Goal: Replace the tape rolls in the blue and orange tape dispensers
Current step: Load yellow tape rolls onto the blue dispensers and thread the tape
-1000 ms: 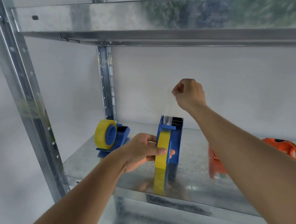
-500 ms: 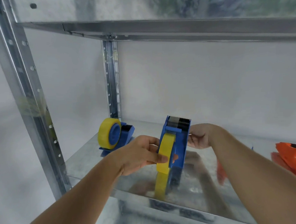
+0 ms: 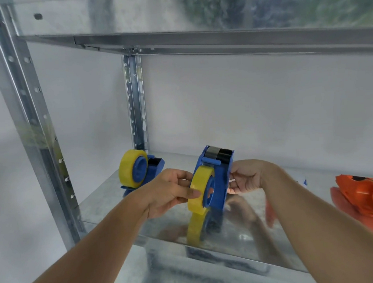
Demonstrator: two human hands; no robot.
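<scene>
The shiny galvanised steel shelf (image 3: 123, 203) carries everything, and I take the upright blue plastic tape dispenser (image 3: 218, 183) near its front edge as my landmark. My biggest worry is that slick metal: the dispenser stands tall on a narrow foot, so an uneven pull could slide it off the front edge or tip it. Well to its right lies the orange plastic tape dispenser (image 3: 361, 197) with a pale roll on it, untouched, so that half of the job looks undone. Behind it to the left sits a second blue dispenser with a yellow roll (image 3: 139, 169). My left hand (image 3: 169, 191) curls round the yellow tape roll (image 3: 201, 189) on the landmark's left face; if the roll isn't fully on its hub it could cock sideways. My right hand (image 3: 246, 180) grips the landmark's right side, fingers curled; a slip upward would meet the serrated cutter (image 3: 219, 150) at its top.
</scene>
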